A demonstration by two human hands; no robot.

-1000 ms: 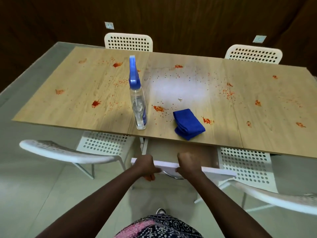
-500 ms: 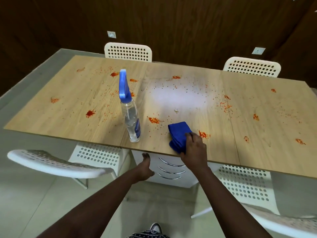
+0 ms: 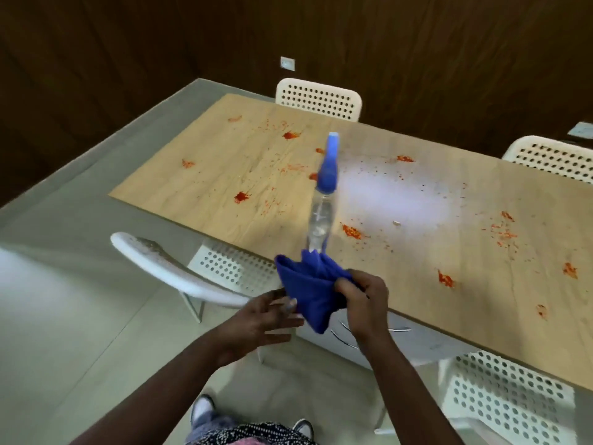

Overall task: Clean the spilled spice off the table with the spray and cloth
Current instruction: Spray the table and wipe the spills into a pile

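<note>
One blue cloth [image 3: 313, 289] hangs bunched off the near table [image 3: 417, 268] edge, pinched by the right hand [image 3: 361, 298]; the left hand [image 3: 260, 319] lies spread-fingered just beside it, holding nothing. One spray bottle [image 3: 322, 200] stands upright directly beyond the cloth, long axis vertical, ahead of both hands and, by judgement, about equally near to either. Red spice patches [image 3: 242, 196], roughly a dozen, scatter across the table. Four white chairs [image 3: 167, 268] are visible.

No readable text, label, brand or number seen on spray bottle [image 3: 322, 200], cloth [image 3: 313, 285] or table [image 3: 417, 268]
</note>
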